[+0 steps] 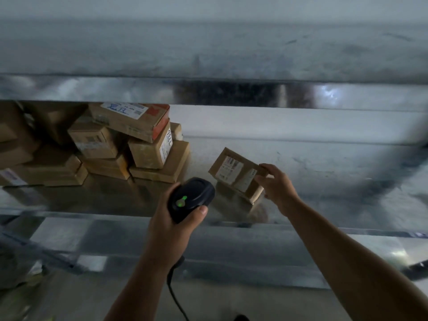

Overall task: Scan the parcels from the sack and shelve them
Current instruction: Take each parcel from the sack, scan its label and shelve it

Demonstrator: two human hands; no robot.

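My left hand point(178, 224) grips a black handheld scanner point(191, 198) with a green light lit on its top and a cable hanging from its handle. To its right a small brown cardboard parcel point(234, 173) with white labels stands tilted on the metal shelf point(324, 172). My right hand point(276, 186) holds that parcel by its right end, fingers curled over its upper corner. The scanner's head points toward the shelf, just left of the parcel.
A stack of several brown cardboard parcels point(129, 144) fills the left part of the same shelf. Another shiny metal shelf point(208, 49) runs above, and the shelf's front lip point(92, 228) crosses below my hands. The right part of the shelf is bare metal.
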